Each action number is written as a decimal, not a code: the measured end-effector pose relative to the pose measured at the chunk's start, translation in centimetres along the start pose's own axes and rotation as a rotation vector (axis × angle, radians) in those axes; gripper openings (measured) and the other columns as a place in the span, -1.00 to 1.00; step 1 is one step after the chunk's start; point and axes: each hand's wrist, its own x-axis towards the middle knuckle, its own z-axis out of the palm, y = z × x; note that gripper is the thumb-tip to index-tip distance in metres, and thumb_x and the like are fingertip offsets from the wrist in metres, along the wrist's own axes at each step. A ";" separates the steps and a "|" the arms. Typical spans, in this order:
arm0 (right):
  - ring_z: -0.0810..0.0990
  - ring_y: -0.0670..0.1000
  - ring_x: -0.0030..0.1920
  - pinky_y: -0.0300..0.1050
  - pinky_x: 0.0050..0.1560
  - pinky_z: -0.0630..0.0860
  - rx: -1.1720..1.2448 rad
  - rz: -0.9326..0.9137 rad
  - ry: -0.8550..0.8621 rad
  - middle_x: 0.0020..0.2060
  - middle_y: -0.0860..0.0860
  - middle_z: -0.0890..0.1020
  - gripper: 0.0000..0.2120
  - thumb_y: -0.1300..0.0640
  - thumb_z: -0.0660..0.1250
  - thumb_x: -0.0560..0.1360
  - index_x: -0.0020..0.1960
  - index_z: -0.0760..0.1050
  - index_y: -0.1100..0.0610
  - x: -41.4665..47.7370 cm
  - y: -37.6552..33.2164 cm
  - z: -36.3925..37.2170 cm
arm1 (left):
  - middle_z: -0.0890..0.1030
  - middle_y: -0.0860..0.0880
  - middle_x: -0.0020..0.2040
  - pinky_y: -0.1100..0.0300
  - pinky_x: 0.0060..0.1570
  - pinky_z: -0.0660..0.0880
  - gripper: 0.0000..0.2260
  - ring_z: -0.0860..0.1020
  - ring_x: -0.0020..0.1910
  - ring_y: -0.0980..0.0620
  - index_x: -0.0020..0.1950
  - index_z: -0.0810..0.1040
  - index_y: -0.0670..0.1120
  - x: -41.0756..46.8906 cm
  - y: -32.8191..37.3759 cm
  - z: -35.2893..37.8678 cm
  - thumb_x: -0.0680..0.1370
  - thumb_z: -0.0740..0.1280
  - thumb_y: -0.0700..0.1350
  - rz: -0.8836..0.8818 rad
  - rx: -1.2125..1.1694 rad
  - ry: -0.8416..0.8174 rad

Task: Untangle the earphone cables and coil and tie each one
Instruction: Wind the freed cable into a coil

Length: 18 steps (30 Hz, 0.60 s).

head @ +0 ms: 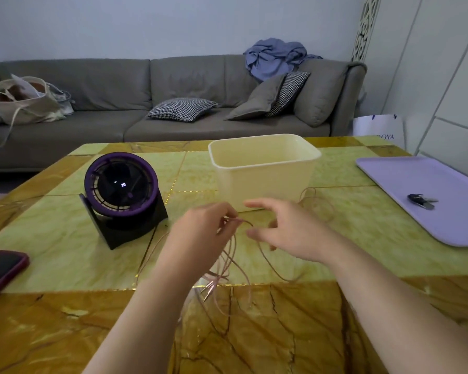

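We're pinching thin pink earphone cables (229, 255) w/ left hand (200, 233); right hand (289, 233) is holding fingers apart. Cream plastic tub (265, 165) sitting just beyond; keys (422, 201) lying on lilac tray (443, 228), far right.

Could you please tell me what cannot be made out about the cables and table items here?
Head view only:
- earphone cables: thin and overlapping; their number and crossings are too fine to tell.
- left hand: its own fingers hide the pinched stretch.
- right hand: whether it touches a cable is unclear.
- phone: cut off by the left edge.
- tub: near wall hides its floor.
- dark object on the tray: too small to identify.
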 end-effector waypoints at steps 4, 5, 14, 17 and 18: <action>0.62 -0.15 -0.35 -0.32 -0.18 0.54 0.236 -0.016 -0.104 -0.29 -0.12 0.64 -0.82 0.06 0.26 0.57 0.15 0.52 0.02 -0.7 -1.3 0.7 | 0.38 0.16 -0.42 0.17 -0.34 0.33 -0.96 0.38 -0.38 0.21 -0.10 0.58 0.01 -0.1 0.1 0.3 0.52 0.36 -0.05 0.039 -0.003 0.015; 0.60 -0.14 -0.37 -0.22 -0.13 0.56 0.209 -0.010 -0.067 -0.39 -0.09 0.61 -0.83 0.04 0.23 0.58 0.06 0.57 0.04 -0.6 -0.9 0.5 | 0.37 0.15 -0.42 0.19 -0.36 0.31 -0.95 0.37 -0.39 0.21 -0.12 0.57 0.02 -0.1 -0.1 0.2 0.51 0.37 -0.03 0.046 0.006 0.018; 0.57 -0.06 -0.41 -0.16 -0.27 0.53 0.276 0.143 0.528 -0.47 0.03 0.54 -0.76 0.04 0.14 0.62 -0.08 0.56 0.01 -0.5 3.3 -1.4 | 0.55 0.12 -0.17 0.15 -0.15 0.47 -0.85 0.46 -0.14 0.14 -0.08 0.60 0.03 0.0 -3.7 -1.2 0.50 0.34 0.08 -0.094 0.086 0.094; 0.60 0.02 -0.37 -0.32 -0.51 0.47 0.519 0.325 0.639 -0.46 0.06 0.52 -0.74 0.07 0.12 0.63 -0.03 0.55 0.11 -0.7 4.6 -2.2 | 0.56 0.13 -0.17 0.14 -0.16 0.45 -0.83 0.45 -0.10 0.10 -0.07 0.61 0.01 -0.1 -4.2 -1.5 0.51 0.33 0.07 -0.140 0.092 0.088; 0.57 -0.03 -0.43 -0.40 -0.62 0.34 0.559 0.376 0.634 -0.45 0.06 0.50 -0.74 0.09 0.11 0.64 -0.03 0.55 0.14 -0.8 5.0 -2.3 | 0.56 0.13 -0.18 0.13 -0.16 0.46 -0.82 0.45 -0.12 0.09 -0.07 0.62 0.00 -0.1 -4.3 -1.5 0.51 0.32 0.08 -0.149 0.096 0.074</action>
